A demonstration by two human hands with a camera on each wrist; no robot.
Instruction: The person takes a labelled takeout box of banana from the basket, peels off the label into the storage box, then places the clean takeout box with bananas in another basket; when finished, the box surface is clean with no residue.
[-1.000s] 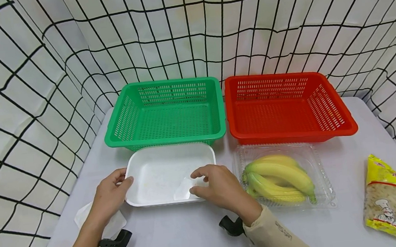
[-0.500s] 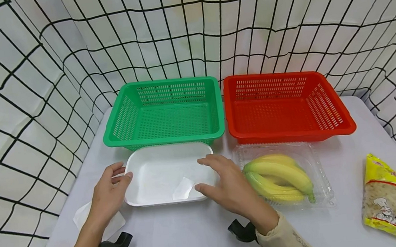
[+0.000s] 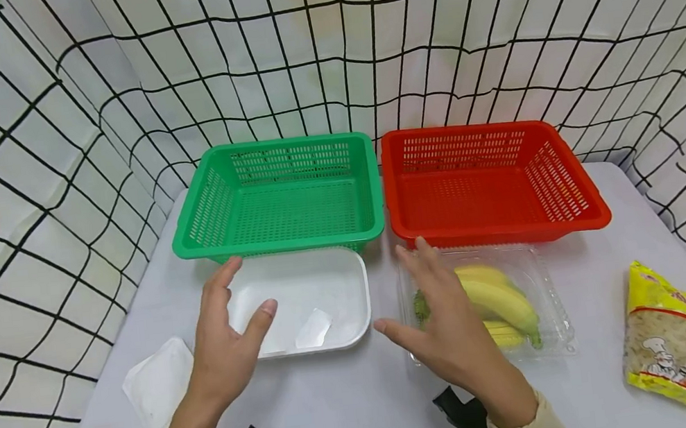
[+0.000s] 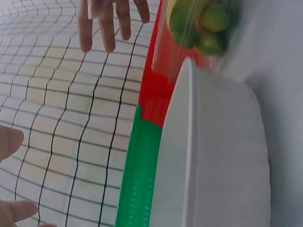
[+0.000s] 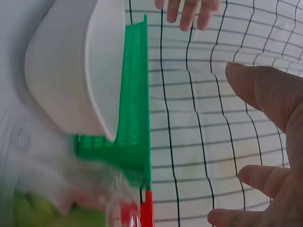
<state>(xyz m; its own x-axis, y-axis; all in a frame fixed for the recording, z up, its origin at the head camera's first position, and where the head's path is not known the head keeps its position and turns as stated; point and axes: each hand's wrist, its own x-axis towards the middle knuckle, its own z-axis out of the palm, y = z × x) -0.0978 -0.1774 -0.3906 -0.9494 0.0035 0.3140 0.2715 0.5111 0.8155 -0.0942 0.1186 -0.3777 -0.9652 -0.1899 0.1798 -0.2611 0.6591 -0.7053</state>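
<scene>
A white rectangular tray (image 3: 287, 282) sits in front of the green basket, a small clear piece of film (image 3: 314, 328) lying in it. My left hand (image 3: 222, 349) is raised over the tray's left end, fingers spread and holding nothing. To the tray's right, my right hand (image 3: 455, 321) hovers with thumb and fingers apart, also without anything in it. It overlaps the clear plastic box (image 3: 552, 321) with bananas (image 3: 502, 298) and hides part of them. In both wrist views the tray's side wall (image 4: 232, 151) stands apart from the fingers.
Behind are a green basket (image 3: 301, 211) and a red basket (image 3: 473, 197), side by side against black netting (image 3: 321, 63). A white folded piece (image 3: 158, 380) lies at the left. A yellow printed food bag (image 3: 683, 345) lies at the right edge.
My left hand has left the tray's left edge and lifted, fingers spreading. My right hand has moved right, off the tray and over the box of bananas, opening wider.
</scene>
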